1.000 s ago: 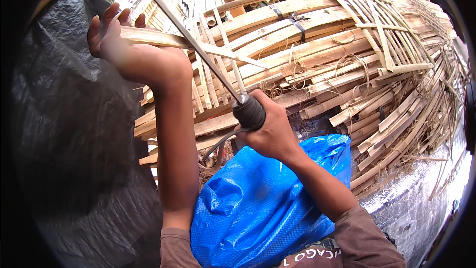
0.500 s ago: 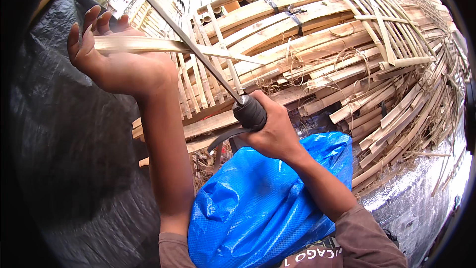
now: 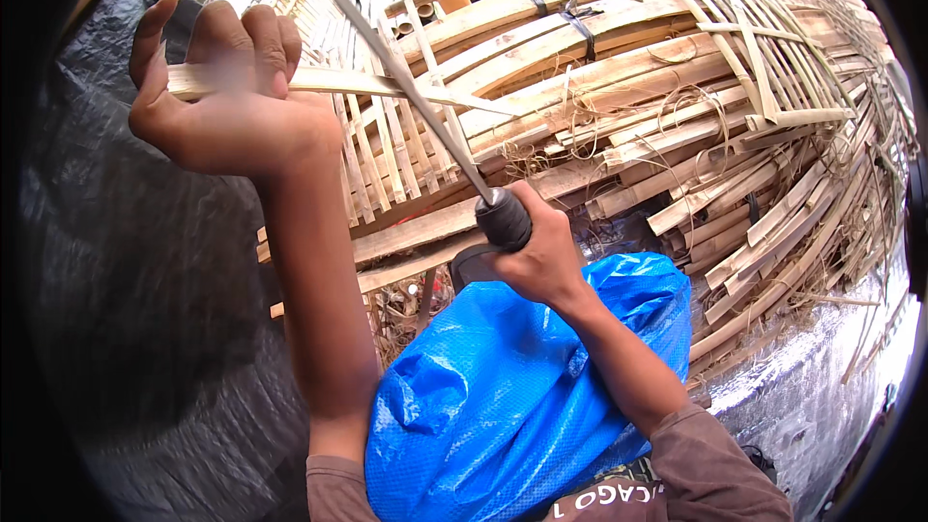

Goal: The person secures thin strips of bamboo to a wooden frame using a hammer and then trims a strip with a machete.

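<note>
My left hand [image 3: 227,97] is raised at the upper left, its fingers curled over a pale split bamboo strip [image 3: 358,83]. The strip runs rightward from the palm past the wrist and tapers to a thin tip. In my right hand [image 3: 543,246], near the middle, is the dark wrapped handle of a long knife [image 3: 420,101]. Its narrow grey blade slants up and to the left, crossing the bamboo strip; whether the two touch I cannot tell. A blue woven plastic sheet [image 3: 483,387] covers my lap below both hands.
Split bamboo pieces [image 3: 773,222] lie heaped at the right, with loose fibres among them. A lattice of slats [image 3: 764,48] rests on top. Upright slats [image 3: 387,155] stand behind the blade. Black sheeting [image 3: 145,309] hangs at the left; silvery sheeting [image 3: 793,425] spreads at lower right.
My left fingers have curled down from an open spread onto the bamboo strip. The knife and my right hand have shifted a little to the right, and the blade stands steeper.
</note>
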Action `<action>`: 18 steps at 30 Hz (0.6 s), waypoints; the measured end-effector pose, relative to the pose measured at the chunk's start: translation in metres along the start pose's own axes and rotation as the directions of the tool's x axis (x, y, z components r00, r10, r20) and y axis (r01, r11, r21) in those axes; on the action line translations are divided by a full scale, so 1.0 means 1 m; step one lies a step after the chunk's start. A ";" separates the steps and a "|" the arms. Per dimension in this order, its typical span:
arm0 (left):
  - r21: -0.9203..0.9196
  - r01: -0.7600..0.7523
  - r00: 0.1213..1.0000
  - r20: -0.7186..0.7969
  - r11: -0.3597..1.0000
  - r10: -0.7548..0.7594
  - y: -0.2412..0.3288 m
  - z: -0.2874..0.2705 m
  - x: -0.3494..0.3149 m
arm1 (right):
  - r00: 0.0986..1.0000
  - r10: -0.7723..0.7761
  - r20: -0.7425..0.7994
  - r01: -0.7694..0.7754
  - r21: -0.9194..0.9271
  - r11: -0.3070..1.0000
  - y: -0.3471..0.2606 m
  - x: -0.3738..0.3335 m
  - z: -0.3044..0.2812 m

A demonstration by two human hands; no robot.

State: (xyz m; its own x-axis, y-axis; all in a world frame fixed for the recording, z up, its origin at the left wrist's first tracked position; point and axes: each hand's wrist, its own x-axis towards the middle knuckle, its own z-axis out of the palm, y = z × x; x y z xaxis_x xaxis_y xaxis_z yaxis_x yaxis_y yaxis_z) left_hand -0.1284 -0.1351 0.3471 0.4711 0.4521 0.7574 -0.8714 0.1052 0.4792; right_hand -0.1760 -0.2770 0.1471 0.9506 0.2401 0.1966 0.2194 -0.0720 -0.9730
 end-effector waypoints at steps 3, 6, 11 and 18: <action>0.042 -0.007 0.995 -0.099 0.999 0.011 0.000 -0.001 0.002 | 0.997 -0.030 -0.071 0.032 0.026 0.999 0.025 -0.002 0.013; 0.037 0.005 0.991 -0.137 0.999 0.000 0.001 -0.014 0.011 | 0.975 0.167 -0.145 -0.174 -0.036 0.984 0.089 0.000 0.013; 0.033 0.030 0.995 -0.092 0.999 -0.027 0.000 -0.002 0.011 | 0.898 0.352 -0.265 -0.379 -0.058 0.923 0.126 -0.013 0.010; 0.070 0.011 0.996 -0.086 0.997 -0.005 -0.007 0.010 0.012 | 0.991 0.112 -0.072 -0.112 0.002 0.994 0.056 -0.020 0.004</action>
State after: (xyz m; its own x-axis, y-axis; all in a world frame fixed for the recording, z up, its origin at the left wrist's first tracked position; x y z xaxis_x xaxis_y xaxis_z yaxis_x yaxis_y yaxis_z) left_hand -0.1155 -0.1392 0.3574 0.4615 0.5264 0.7141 -0.8546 0.0475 0.5172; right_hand -0.1833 -0.2820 0.0880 0.9825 0.1603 0.0944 0.1108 -0.0967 -0.9891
